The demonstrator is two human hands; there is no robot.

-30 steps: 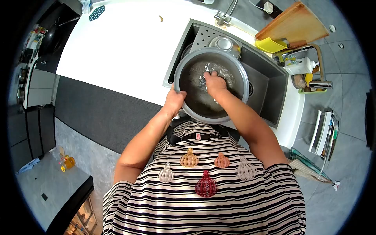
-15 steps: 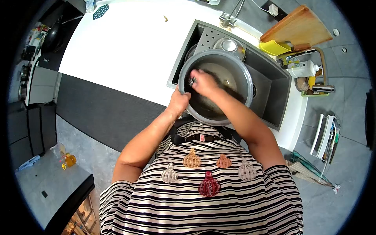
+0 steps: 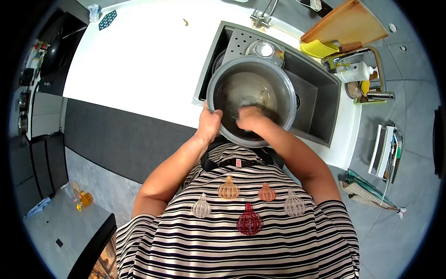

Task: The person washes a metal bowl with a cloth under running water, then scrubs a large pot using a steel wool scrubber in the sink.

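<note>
A large round grey metal pot (image 3: 291, 95) is tilted over the near left part of the sink (image 3: 320, 100). My left hand (image 3: 210, 123) grips its left rim, thumb over the edge. Inside the pot, near its lower wall, is my right hand (image 3: 251, 118), closed round a small dark and silvery thing that I cannot make out. Cloudy brownish water (image 3: 241, 88) seems to lie in the pot. Behind it, a glass lid or bowl (image 3: 265, 49) rests by a perforated grey tray (image 3: 239, 43).
A tap (image 3: 261, 19) stands behind the sink. At the back right are a wooden board (image 3: 346, 28), a yellow scoop (image 3: 318, 48) and a rack with a white bottle (image 3: 357, 73). A dark trivet (image 3: 108, 20) lies on the white counter (image 3: 139, 60).
My right hand has moved from the pot's upper left inside down to its lower middle. My left hand keeps its hold on the rim. The view has shifted slightly.
</note>
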